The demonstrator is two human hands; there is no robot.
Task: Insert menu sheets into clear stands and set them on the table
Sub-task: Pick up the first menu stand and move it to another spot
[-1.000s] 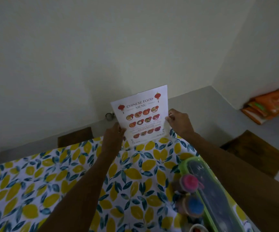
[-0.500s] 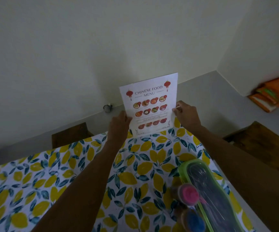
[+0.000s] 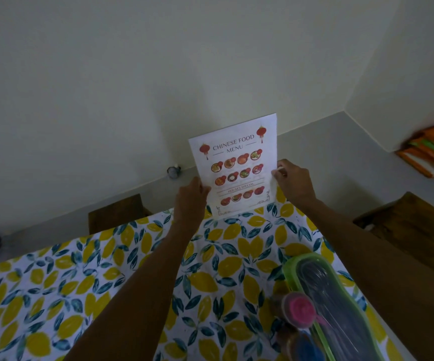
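1. The menu sheet [image 3: 236,165] stands upright in the middle of the frame, at the far edge of the table [image 3: 80,282].
2. The left hand [image 3: 190,201] pinches its left edge with closed fingers.
3. The right hand [image 3: 292,181] pinches its right edge the same way.

1. This looks like a plain dining corner in a home or small eatery; which of the 2 cannot be told.
2. A table [image 3: 54,295] wears a cloth printed with yellow lemons and blue-green leaves.
3. Dark wooden seats stand at its far edge [image 3: 117,212] and its right side [image 3: 413,230].
4. A printed sheet headed "CHINESE FOOD MENU" [image 3: 236,165] is held upright over the table.
5. Capped jars, 1 with a pink lid [image 3: 300,308], and a green-rimmed lidded tray [image 3: 288,269] sit on the cloth.
6. Bare pale walls [image 3: 106,87] meet a grey floor [image 3: 328,152]; orange packets [image 3: 432,152] lie in the corner.
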